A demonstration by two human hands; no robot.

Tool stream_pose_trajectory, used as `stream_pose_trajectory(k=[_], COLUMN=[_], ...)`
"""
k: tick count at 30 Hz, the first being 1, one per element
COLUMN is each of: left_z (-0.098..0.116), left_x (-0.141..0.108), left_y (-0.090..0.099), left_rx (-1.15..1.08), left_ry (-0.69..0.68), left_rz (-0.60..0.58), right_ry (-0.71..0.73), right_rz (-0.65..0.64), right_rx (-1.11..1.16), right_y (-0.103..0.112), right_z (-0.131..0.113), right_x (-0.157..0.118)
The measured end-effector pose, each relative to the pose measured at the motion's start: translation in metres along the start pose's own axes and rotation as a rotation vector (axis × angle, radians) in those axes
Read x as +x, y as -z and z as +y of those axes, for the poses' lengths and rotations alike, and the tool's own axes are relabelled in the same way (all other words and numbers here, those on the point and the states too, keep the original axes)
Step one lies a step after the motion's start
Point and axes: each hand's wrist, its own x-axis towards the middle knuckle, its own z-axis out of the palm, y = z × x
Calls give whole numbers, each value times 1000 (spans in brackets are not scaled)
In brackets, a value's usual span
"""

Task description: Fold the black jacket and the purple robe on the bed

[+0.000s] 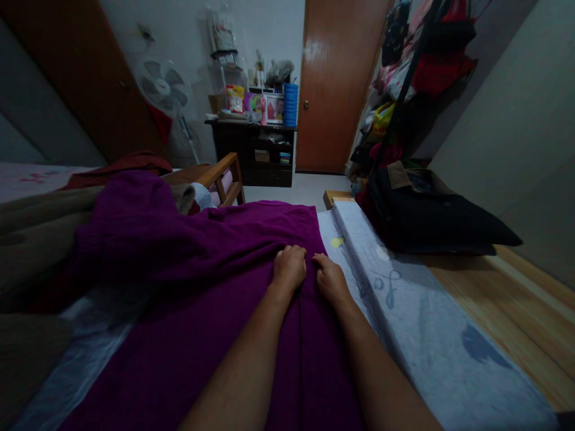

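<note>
A large purple garment [202, 335] lies spread in front of me, with one part folded over and bunched up toward the left. A long crease or seam runs along it toward me. My left hand [291, 266] is closed, its fingers pinching the purple cloth near the far right part. Just to its right, my right hand [330, 276] has its fingers curled on the same cloth close to the garment's right edge. A small gap separates the two hands. The fingertips are partly hidden. Under the garment is a pale patterned sheet [431, 335].
Folded dark clothes [440, 209] are stacked on the wooden boards [489, 281] at right. Brown-grey clothing [40, 221] is heaped at left. Beyond stand a wooden armrest [224, 170], a white fan [164, 87], a dark cabinet [251, 173] and a brown door [332, 90]. Clothes hang upper right.
</note>
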Motion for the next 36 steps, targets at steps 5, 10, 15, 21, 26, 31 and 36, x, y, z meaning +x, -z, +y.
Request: stream_pose_trajectory(k=[5,10,15,21,26,31,36], left_z=[5,5,5,-1,0,6,8], left_x=[-3,-4,-3,0,0,0,-3], left_y=[0,-3,-6,-22,-30,-31,-23], left_rx=[65,70,31,-52,-47,-31,73], left_ry=[111,108,5,-177,-81,24,120], left_rz=[-2,12,60,34,-60,-108,-65], right_ry=[-62,-107,-85,-20,-34,-119,-107], right_rz=[-35,-3,88,55,11,-35,-186], right_rx=[-168,-299,-332,-223,-257,-276,-339], right_y=[5,16,15,9,7,10,20], right_z=[-4,-11,-9,-2,0,-4,-12], right_x=[-3,-4,-1,0,0,6,40])
